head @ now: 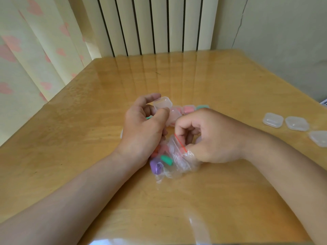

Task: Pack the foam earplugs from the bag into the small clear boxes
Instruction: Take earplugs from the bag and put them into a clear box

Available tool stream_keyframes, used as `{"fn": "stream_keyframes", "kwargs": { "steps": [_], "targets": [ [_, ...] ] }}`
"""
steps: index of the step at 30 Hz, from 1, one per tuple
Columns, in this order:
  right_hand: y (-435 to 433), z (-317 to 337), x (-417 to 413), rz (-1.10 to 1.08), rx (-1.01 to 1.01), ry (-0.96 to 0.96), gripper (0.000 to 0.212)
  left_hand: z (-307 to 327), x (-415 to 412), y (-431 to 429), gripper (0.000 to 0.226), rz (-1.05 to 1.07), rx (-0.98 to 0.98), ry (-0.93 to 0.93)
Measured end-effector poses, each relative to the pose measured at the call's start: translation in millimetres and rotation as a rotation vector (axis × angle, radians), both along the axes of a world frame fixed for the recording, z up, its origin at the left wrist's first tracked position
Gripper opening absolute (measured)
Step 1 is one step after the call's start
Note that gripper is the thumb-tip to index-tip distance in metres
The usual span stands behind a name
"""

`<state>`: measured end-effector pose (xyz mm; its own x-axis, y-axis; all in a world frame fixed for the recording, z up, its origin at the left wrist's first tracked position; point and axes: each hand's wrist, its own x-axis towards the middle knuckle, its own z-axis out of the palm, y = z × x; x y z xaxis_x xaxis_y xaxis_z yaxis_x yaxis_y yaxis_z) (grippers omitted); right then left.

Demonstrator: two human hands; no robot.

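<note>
- The left hand (pixel 143 126) grips a small clear box (pixel 162 102) between thumb and fingers, over the middle of the desk (pixel 194 200).
- The right hand (pixel 208 135) has its fingers curled, pinching the mouth of the bag (pixel 178 160) (clear plastic, red zip strip), which lies toward the front edge.
- The bag holds purple, green and pink foam earplugs (pixel 155 167).
- The filled boxes (pixel 188 109) behind the hands show pink and green.
- Three shut boxes (pixel 273 119) sit by the right edge.

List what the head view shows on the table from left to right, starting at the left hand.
Left hand gripping a small clear box → right hand pinching the bag → first spare box → second spare box → third spare box, cut off by the picture's edge.
</note>
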<state>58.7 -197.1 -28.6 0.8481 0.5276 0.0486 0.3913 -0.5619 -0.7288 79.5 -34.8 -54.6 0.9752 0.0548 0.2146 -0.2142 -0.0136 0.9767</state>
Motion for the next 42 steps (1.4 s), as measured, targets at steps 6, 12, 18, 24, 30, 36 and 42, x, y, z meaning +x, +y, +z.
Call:
{"fn": "stream_keyframes", "kwargs": {
  "steps": [6,12,18,24,30,36,42],
  "targets": [
    [-11,6,6,-0.059,0.205,0.049,0.016,1,-3,1,0.035,-0.031,0.025,-0.016],
    [-14,9,11,-0.156,0.484,-0.067,0.017,2,-5,1,0.042,-0.112,0.059,-0.056],
    [-13,0,14,-0.199,0.379,-0.247,0.020,1,-6,0,0.048,-0.263,0.017,0.004],
    [-12,1,12,-0.212,0.276,-0.299,0.022,0,0,3,0.061,-0.357,-0.163,0.139],
    [-13,1,11,-0.199,0.216,-0.308,0.022,0,-2,2,0.056,-0.359,-0.098,0.080],
    [-15,8,6,-0.204,0.210,-0.344,0.021,-2,3,4,0.053,-0.239,0.000,0.048],
    [-22,23,-6,0.007,-0.023,0.009,0.023,0,5,7,0.052,-0.151,0.013,0.047]
  ]
}}
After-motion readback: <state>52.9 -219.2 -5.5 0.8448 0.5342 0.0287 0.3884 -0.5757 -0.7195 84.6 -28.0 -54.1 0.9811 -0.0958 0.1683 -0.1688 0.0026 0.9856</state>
